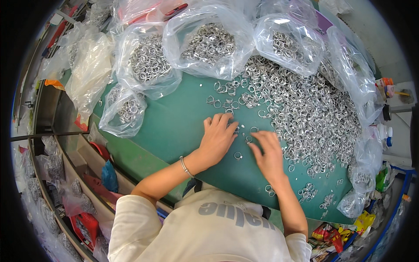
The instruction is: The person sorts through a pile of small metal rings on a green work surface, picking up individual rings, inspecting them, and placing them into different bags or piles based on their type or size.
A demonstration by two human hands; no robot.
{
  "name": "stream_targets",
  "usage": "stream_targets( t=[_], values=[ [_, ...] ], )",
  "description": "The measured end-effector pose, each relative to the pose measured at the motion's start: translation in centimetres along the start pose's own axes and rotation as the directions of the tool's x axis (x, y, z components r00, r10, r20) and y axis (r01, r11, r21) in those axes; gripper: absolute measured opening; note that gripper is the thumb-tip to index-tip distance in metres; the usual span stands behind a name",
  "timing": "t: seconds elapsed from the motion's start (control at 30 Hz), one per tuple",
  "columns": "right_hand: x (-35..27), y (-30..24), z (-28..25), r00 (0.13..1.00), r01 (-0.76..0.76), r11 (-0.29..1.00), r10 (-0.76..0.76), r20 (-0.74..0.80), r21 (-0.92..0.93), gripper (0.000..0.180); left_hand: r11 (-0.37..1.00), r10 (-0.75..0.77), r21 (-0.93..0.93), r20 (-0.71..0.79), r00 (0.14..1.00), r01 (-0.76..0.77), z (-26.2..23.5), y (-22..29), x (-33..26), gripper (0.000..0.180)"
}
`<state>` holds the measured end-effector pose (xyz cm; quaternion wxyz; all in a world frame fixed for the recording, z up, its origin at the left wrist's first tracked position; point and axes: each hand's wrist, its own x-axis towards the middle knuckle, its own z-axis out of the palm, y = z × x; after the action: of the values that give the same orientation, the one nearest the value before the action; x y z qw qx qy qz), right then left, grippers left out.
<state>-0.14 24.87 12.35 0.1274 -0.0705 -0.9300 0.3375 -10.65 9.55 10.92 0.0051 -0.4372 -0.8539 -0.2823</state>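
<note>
My left hand [218,137], wearing a bangle at the wrist, rests on the green tabletop with bent fingers. A silver ring [236,130] shows at its thumb and fingertips, partly hidden. To the right, my right hand [269,155] has its thumb apart from its fingers, which are slightly blurred. A loose ring [248,139] lies by those fingertips, not held. Between and below the hands sits another single ring [238,155]. A big heap of silver rings [310,118] spreads beyond my right hand, with a few scattered rings [229,89] at its left edge.
Clear plastic bags of rings [150,61] line the table's far side, with a smaller bag [126,109] at left. Small ring clusters [307,192] lie near the front right edge. A drawer or shelf with compartments [83,153] stands left of the green table [174,109].
</note>
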Motion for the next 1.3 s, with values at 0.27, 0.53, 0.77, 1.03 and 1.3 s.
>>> stream_targets(
  t=[0.27,0.53,0.77,1.03,1.3],
  values=[
    [-1.5,-0.4,0.0,0.992,0.085,0.992,-0.076,0.103,-0.093,0.020,0.980,0.018,-0.199,0.111,0.994,0.004,-1.9,1.0,-1.6,0.032],
    [0.9,0.8,-0.1,0.997,-0.011,0.991,0.000,-0.081,-0.132,0.024,0.928,0.070,-0.373,0.218,0.973,0.017,-0.4,2.4,-4.0,0.032],
    [0.0,1.0,0.0,1.000,0.000,0.986,-0.003,-0.018,-0.169,0.017,0.945,0.155,-0.321,0.260,0.953,-0.066,0.6,3.0,-5.4,0.027],
    [-0.5,-1.0,-0.8,0.985,-0.136,0.977,0.116,0.126,0.162,0.021,0.978,-0.126,-0.174,-0.036,0.991,0.118,-1.9,0.9,-3.3,0.030],
    [4.2,-0.2,3.3,0.983,0.180,0.981,-0.182,-0.029,-0.066,0.017,0.986,-0.165,-0.013,-0.128,0.978,0.164,-1.8,-1.1,-2.0,0.035]
  ],
)
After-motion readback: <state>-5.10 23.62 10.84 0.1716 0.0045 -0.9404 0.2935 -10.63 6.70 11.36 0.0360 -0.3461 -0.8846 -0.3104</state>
